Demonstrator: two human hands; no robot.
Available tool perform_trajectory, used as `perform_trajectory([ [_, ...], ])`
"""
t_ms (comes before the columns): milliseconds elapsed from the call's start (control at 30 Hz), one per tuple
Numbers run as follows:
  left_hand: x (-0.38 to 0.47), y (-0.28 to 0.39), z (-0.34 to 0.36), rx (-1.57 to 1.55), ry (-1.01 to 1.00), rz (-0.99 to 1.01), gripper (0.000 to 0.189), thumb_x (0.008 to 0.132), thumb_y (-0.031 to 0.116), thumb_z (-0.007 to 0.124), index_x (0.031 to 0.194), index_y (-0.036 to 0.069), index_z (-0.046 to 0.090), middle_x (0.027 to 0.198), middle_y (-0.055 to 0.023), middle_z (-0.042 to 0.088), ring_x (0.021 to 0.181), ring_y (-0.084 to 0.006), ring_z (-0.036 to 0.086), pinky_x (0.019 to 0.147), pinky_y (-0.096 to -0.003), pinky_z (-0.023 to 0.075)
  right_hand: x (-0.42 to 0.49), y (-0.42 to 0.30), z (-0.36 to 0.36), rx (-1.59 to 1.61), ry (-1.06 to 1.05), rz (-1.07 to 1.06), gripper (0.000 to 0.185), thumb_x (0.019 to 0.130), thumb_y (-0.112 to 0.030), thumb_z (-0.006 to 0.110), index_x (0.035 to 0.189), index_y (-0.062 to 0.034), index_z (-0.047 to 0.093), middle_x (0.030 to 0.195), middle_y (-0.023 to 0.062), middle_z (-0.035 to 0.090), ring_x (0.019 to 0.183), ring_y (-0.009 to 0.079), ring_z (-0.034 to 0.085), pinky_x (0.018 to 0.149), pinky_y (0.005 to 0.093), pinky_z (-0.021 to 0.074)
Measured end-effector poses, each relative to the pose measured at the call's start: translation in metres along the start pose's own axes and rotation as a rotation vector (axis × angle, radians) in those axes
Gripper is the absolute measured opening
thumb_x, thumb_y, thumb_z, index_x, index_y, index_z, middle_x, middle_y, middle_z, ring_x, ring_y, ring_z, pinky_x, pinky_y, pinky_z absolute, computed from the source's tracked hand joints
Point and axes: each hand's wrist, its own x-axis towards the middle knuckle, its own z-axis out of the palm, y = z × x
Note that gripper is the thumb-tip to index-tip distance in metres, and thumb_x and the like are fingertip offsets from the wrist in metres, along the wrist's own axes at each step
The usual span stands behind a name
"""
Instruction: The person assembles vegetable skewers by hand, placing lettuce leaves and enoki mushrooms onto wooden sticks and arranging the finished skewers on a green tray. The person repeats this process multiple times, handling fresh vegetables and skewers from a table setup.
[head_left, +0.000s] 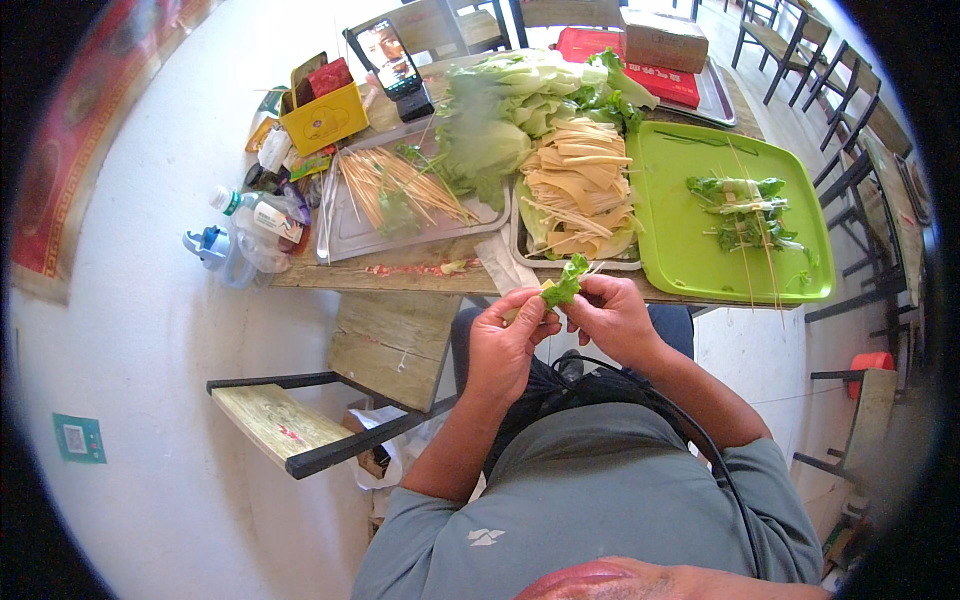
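Between both hands, just off the table's front edge, is a small bundle of a green lettuce leaf with pale strands poking out on the right. My left hand pinches its left end, where a bit of yellowish sheet shows. The right end is gripped by my right hand. Past the hands lies a tray heaped with cut tofu-skin strips and enoki mushrooms. On the green plastic tray to the right, several leafy rolls lie threaded on thin skewers.
Loose bamboo skewers lie on a grey tray. Lettuce heads are piled behind. A phone on a stand, a yellow box and a plastic bottle stand at the left. A wooden chair is at the left below the table.
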Motion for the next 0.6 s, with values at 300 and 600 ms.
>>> perform_trajectory([
  [300, 0.004, -0.003, -0.001, -0.009, -0.029, 0.004, 0.018, 0.100, 0.006, 0.064, 0.114, -0.004, 0.067, 0.102, -0.0140, 0.071, 0.085, -0.0208, 0.069, 0.077, -0.0354, 0.0600, -0.002, -0.001, -0.004, 0.060, -0.078, -0.025, 0.020, 0.098, -0.017, 0.067, 0.106, 0.0003, 0.072, 0.080, 0.0020, 0.070, 0.064, 0.0049, 0.060, 0.052, 0.0217, 0.0490],
  [600, -0.001, -0.007, 0.004, -0.046, -0.053, -0.028, 0.021, 0.102, 0.009, 0.062, 0.120, 0.000, 0.067, 0.110, -0.0121, 0.070, 0.094, -0.0194, 0.070, 0.082, -0.0352, 0.0611, -0.011, -0.008, -0.003, 0.070, -0.068, -0.064, 0.020, 0.096, -0.012, 0.071, 0.110, 0.0016, 0.071, 0.090, 0.0027, 0.071, 0.079, 0.0064, 0.064, 0.069, 0.0246, 0.0536],
])
